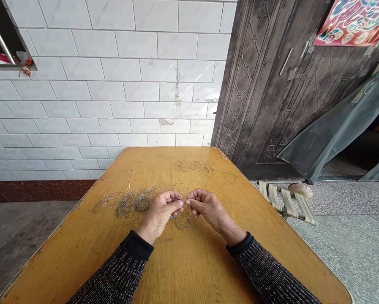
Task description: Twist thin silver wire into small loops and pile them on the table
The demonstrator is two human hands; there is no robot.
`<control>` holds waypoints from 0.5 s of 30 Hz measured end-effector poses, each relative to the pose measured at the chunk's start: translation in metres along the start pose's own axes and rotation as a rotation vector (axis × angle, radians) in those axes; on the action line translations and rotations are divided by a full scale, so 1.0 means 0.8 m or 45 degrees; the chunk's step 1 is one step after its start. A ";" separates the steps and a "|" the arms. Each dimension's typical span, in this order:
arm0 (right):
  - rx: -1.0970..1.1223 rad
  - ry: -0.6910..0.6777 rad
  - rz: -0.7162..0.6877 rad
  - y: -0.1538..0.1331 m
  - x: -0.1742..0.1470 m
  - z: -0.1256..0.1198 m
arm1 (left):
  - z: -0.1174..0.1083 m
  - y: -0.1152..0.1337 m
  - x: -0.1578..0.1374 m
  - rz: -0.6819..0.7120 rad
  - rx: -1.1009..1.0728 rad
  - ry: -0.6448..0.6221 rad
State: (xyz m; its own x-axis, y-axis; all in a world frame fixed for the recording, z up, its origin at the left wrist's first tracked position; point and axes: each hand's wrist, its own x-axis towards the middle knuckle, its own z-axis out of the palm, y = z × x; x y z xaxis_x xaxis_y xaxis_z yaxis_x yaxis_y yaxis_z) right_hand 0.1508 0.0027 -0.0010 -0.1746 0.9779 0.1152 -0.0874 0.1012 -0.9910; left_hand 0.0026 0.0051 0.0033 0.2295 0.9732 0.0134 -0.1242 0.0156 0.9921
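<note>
Over the middle of the wooden table (183,270), my left hand (162,211) and my right hand (208,209) meet almost fingertip to fingertip. Each pinches a thin wire (183,228) bent into several round loops, one loop standing up above the fingers and others hanging below. The exact spot where the wire crosses is hidden by my fingertips. Just left of my left hand lies a tangled pile of grey wire coils (126,202), with loose ends sticking out. Farther back on the table are several wire pieces shaped into loops (194,165).
A white tiled wall (113,84) stands at the table's far edge. To the right are a dark carved door (252,84), a grey curtain (341,122) and a low striped-strap stool (287,202) on the floor. A barred window (1,38) is at upper left.
</note>
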 end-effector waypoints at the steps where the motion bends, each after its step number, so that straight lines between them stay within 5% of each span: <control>1: 0.005 -0.006 -0.003 0.000 0.000 0.000 | 0.000 0.000 0.000 -0.002 0.003 -0.004; 15: -0.010 -0.101 0.074 -0.010 -0.005 -0.004 | -0.004 0.016 -0.004 0.023 0.121 -0.066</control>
State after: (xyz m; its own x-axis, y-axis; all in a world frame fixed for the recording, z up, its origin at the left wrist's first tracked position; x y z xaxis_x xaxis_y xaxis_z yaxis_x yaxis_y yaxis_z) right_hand 0.1554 -0.0010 0.0064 -0.2563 0.9646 0.0622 -0.0675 0.0463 -0.9966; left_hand -0.0025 0.0025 0.0154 0.2780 0.9599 0.0356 -0.0374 -0.0262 0.9990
